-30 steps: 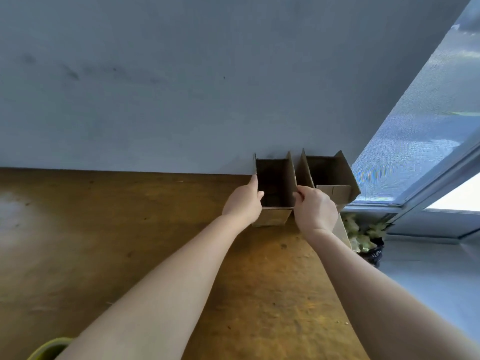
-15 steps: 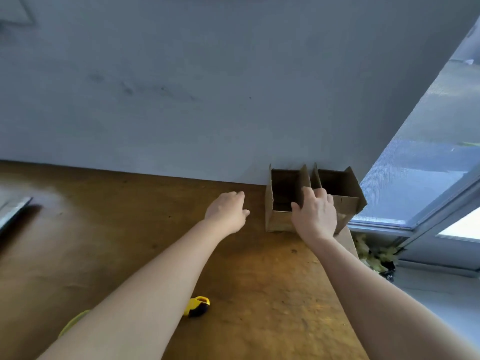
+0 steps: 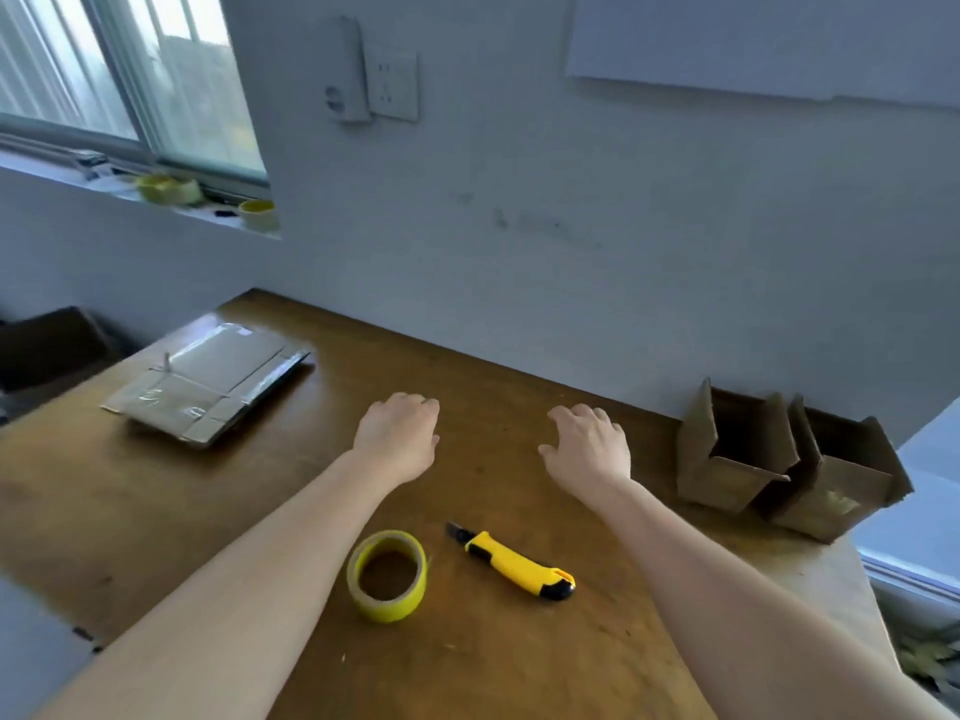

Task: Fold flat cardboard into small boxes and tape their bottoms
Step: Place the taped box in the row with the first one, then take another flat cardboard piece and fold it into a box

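Room: a grey-blue wall (image 3: 571,252) with a socket plate (image 3: 390,85), and a window (image 3: 130,80) at upper left.
Worktop: a brown wood worktop (image 3: 156,511) with its back edge against the wall.
Flat cardboard stack (image 3: 208,387): lies at the far left corner, bound with shiny clear tape. Its longer side seems to slant toward the wall.
Folded boxes (image 3: 727,475): two, tops open, touching side by side at the far right corner.
Left hand (image 3: 400,439): palm down over the worktop's middle, fingers loosely curved, holding nothing.
Right hand (image 3: 589,449): likewise empty, fingers slightly spread.
Key relation: the stack lies left of and beyond the left hand, clearly the nearer one. The right hand is nearer the boxes.
Tape roll (image 3: 387,576) and utility knife (image 3: 511,561): near the front edge, between the forearms, apart from each other.
Step, as judged: two boxes stand done, so a fresh flat sheet likely comes next.
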`<state>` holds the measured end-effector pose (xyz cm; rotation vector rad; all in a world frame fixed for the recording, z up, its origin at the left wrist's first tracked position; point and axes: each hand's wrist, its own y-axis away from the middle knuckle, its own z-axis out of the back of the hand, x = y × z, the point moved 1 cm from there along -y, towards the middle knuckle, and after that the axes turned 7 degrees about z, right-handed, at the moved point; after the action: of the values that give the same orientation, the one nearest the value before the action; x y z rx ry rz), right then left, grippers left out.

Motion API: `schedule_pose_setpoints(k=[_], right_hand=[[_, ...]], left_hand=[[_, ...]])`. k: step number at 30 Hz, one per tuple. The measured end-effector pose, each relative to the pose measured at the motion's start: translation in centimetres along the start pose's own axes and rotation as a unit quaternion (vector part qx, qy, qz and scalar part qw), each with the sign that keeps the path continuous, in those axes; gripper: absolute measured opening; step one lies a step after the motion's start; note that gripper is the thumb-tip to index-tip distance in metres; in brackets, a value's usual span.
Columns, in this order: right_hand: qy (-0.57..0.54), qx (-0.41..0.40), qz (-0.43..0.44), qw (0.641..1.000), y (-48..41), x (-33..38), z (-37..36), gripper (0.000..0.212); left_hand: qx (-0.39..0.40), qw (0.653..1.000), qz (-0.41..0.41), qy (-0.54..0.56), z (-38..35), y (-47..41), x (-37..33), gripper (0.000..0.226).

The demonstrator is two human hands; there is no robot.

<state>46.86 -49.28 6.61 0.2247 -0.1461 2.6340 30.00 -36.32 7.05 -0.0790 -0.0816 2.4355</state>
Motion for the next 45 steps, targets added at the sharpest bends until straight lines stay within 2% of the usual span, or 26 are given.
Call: schedule_pose_setpoints(k=[5,10,14,17,20,29,34,39,42,45], right_hand=[[0.021,0.028,0.072,0.997,-0.2,10.6,-1.9,0.042],[0.037,0.056,0.116,0.991,0.0,20.2,-4.9,0.045],[0.035,0.069,0.139,0.987,-0.3,26.1,-7.0,0.044],[0.041,0.079,0.157,0.984,-1.1,29.4,-8.4,0.043],[0.054,0.09,0.174,0.979,-2.9,31.9,-9.9,0.045],[0.065,0.107,0.206,0.97,-10.6,36.6,-14.5,0.043],[0.056,0.124,0.187,0.973,-14.1,38.6,-16.9,0.041],[0.044,0.142,0.131,0.98,-16.9,39.9,-19.8,0.039],[0.015,0.15,0.077,0.986,-18.2,40.6,-21.3,0.041],[-0.016,0.163,0.017,0.986,-19.4,41.4,-22.6,0.044]], left_hand=[[-0.012,0.999,0.04,-0.013,1.0,4.0,9.9,0.022],[0.013,0.997,0.073,-0.038,1.0,7.3,19.2,0.018],[0.027,0.994,0.095,-0.048,0.5,8.9,24.9,0.024],[0.04,0.992,0.113,-0.04,-0.3,9.1,28.1,0.026],[0.05,0.99,0.13,-0.03,-1.3,8.2,30.7,0.018],[0.078,0.981,0.175,-0.016,-5.1,2.6,36.7,0.015],[0.082,0.979,0.185,-0.011,-7.1,-0.7,40.3,0.022],[0.103,0.976,0.191,-0.002,-10.0,-4.8,44.3,0.029],[0.109,0.974,0.201,0.004,-11.6,-6.9,46.3,0.043],[0.138,0.957,0.25,0.058,-13.1,-8.8,48.0,0.067]])
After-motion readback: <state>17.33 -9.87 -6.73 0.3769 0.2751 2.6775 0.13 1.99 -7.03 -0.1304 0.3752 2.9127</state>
